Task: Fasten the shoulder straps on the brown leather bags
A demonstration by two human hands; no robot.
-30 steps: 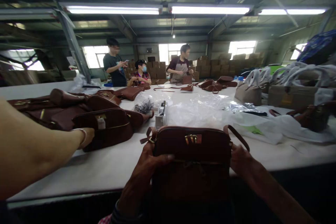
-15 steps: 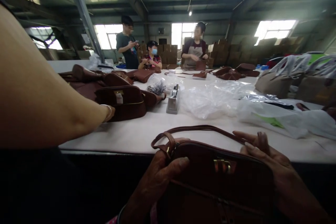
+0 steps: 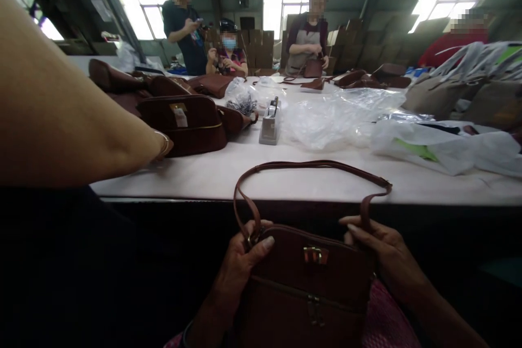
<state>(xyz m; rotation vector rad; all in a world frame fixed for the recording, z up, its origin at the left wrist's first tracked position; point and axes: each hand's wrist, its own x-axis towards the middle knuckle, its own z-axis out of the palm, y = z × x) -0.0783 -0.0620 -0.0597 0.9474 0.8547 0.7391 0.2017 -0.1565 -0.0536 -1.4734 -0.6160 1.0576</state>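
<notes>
A dark brown handbag (image 3: 310, 283) with a gold clasp and a front zip is held up in front of me, below the table edge. My left hand (image 3: 240, 261) grips its upper left corner, thumb on the front face and the other fingers behind. At the upper right corner, my right hand (image 3: 381, 242) holds the bag near the strap end, its fingers reaching over the top edge; its thumb is not clearly visible. The brown shoulder strap (image 3: 314, 164) arches above the bag, over the table's front part.
A co-worker's arm (image 3: 81, 114) reaches in from the left to brown bags (image 3: 183, 125) on the white table (image 3: 196, 174). A tape dispenser (image 3: 269, 125) stands mid-table beside clear plastic bags (image 3: 326, 119). Grey handbags (image 3: 440, 89) are at the right; people stand or sit beyond.
The view has tilted down. My right hand has shifted left along the bag and its spread fingers have drawn in. The strap stands higher and wider, and the bag's lower front shows more.
</notes>
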